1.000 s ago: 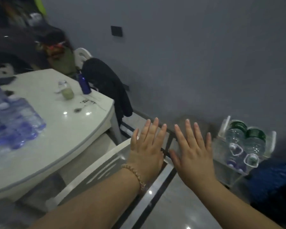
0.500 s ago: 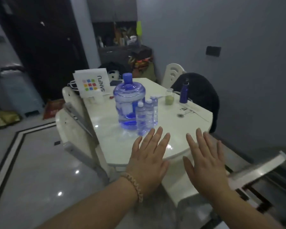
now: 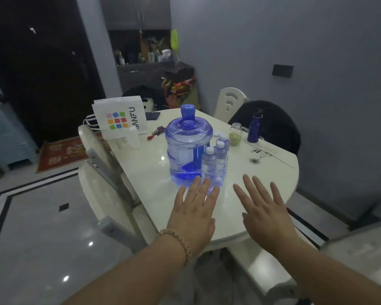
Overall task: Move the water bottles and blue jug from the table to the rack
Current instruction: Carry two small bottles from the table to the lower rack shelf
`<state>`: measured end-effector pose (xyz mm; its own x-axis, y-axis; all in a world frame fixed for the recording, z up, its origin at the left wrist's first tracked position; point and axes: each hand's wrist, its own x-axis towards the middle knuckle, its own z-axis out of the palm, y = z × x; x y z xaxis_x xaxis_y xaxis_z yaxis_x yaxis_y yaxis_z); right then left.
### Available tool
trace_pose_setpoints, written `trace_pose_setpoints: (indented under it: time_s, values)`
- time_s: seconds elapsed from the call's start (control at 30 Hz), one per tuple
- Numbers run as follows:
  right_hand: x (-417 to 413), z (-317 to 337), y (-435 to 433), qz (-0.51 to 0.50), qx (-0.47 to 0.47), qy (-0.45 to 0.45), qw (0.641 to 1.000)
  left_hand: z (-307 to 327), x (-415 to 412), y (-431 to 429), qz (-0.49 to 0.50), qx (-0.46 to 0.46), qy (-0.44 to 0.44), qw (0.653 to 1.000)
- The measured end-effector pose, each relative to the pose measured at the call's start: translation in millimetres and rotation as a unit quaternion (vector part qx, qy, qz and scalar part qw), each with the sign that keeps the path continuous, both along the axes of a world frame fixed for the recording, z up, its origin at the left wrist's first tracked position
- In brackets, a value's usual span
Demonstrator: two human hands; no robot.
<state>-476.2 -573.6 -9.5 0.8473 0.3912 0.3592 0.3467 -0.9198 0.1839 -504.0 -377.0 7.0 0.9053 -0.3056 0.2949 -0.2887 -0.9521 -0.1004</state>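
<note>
A clear blue jug (image 3: pixel 186 148) with a blue cap stands upright near the middle of the white table (image 3: pixel 273 172). Small clear water bottles (image 3: pixel 216 161) with white caps stand tight against its right side. My left hand (image 3: pixel 195 213) hovers flat, fingers straight, just in front of the jug and bottles; its fingertips overlap their bases in view. My right hand (image 3: pixel 265 211) is spread flat over the table's near edge, to the right of the bottles. Neither hand holds anything. The rack is out of view.
On the table also stand a white paper bag (image 3: pixel 120 119), a dark blue flask (image 3: pixel 254 128), a small glass jar (image 3: pixel 235 134), keys (image 3: pixel 155 133) and a white cup (image 3: pixel 134 137). White chairs (image 3: pixel 101 164) flank the table; a dark jacket (image 3: pixel 271 124) hangs over one.
My view has swung left from the rack with its two bottles to the table and come closer. Both hands stay flat and empty, now nearer the jug and bottles.
</note>
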Motion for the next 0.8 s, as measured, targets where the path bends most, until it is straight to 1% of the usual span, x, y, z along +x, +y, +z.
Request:
trace_pose_setpoints:
  time_s: [0.07, 0.23, 0.37, 0.5, 0.57, 0.7, 0.8]
  values:
    - [25, -1, 9, 0.016, -0.013, -0.004, 1.000, -1, 27, 4, 0.000, 0.015, -0.007, 1.000]
    - [108, -8, 24, -0.017, -0.006, 0.003, 1.000, -12, 113, 6, -0.010, 0.036, 0.007, 0.999]
    - [182, -15, 32, -0.034, -0.019, 0.008, 0.999, -24, 190, 4, 0.001, 0.032, 0.012, 0.999]
    - [245, -21, 42, -0.034, -0.026, 0.029, 0.999, -30, 257, 5, -0.010, 0.059, -0.006, 0.998]
    - [270, -25, 49, -0.033, -0.015, 0.041, 0.998, -34, 284, 7, -0.015, 0.074, -0.015, 0.997]
    - [293, -38, 54, -0.005, -0.005, 0.066, 0.998, -47, 302, 8, -0.027, 0.123, -0.020, 0.992]
    - [289, -53, 56, 0.030, 0.064, 0.059, 0.996, -53, 298, 9, -0.042, 0.116, -0.040, 0.992]
